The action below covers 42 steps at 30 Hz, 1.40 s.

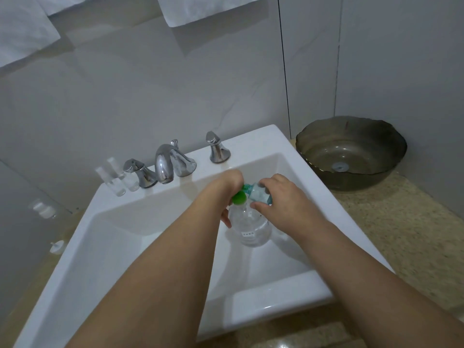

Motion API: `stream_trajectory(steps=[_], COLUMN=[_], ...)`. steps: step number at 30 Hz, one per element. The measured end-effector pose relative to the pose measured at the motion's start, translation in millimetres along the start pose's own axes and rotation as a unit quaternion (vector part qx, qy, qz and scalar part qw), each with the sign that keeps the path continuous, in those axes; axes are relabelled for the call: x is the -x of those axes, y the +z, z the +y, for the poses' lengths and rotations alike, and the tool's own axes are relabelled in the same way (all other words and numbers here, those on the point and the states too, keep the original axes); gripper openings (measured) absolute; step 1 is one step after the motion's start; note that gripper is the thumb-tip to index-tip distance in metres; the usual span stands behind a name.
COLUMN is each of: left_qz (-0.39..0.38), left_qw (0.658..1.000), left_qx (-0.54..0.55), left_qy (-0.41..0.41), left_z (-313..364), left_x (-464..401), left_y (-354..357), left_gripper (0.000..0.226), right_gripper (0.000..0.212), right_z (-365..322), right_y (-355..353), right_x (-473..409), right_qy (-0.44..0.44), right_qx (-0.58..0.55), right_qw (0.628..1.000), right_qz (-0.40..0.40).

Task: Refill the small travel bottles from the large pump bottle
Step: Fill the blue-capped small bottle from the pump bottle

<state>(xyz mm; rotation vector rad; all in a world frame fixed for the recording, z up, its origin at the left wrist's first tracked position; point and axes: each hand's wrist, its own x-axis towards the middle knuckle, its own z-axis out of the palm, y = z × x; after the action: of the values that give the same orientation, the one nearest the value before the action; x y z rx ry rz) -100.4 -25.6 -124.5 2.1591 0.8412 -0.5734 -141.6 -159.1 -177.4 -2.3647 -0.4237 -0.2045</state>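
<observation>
Now my right hand [281,197] is gripping a small travel bottle [259,193], tilting it at the green pump [238,197] my left hand [227,189] is clasping; large clear bottle [252,228] standing in the sink [155,204]

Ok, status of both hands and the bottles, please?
Left hand grips green pump head of large clear bottle. Right hand holds small teal-tinted bottle, tilted at pump. Nothing blocking.
</observation>
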Motion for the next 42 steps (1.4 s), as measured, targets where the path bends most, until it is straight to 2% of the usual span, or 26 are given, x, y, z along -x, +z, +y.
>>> stream_trajectory(steps=[17,23,27,32,39,42], left_qz=[-0.004,-0.109,-0.155,-0.139,-0.039,-0.011], left_qw=[1.000,0.989,0.976,0.980,0.999,1.000], left_qx=[0.005,0.100,0.148,0.134,0.012,-0.019], left_qy=[0.015,-0.033,-0.050,-0.052,0.001,0.019], left_z=[-3,1,2,4,3,1], left_x=[-9,-7,-2,-2,-5,-11], left_y=[-3,-21,-30,-27,-10,-1], left_gripper=[0.043,0.096,0.109,0.104,0.053,0.048], right_gripper=[0.049,0.050,0.050,0.050,0.048,0.045], right_z=[-3,-6,-6,-5,-4,-1], right_y=[-1,-3,-3,-3,-2,1], right_x=[1,0,1,1,0,0], right_qy=[-0.001,-0.009,-0.016,-0.021,-0.009,0.002], right_qx=[-0.019,-0.039,-0.044,-0.044,-0.036,-0.023], right_qw=[1.000,0.999,0.999,0.999,0.999,1.000], right_qz=[-0.006,0.013,0.018,0.016,0.011,-0.004])
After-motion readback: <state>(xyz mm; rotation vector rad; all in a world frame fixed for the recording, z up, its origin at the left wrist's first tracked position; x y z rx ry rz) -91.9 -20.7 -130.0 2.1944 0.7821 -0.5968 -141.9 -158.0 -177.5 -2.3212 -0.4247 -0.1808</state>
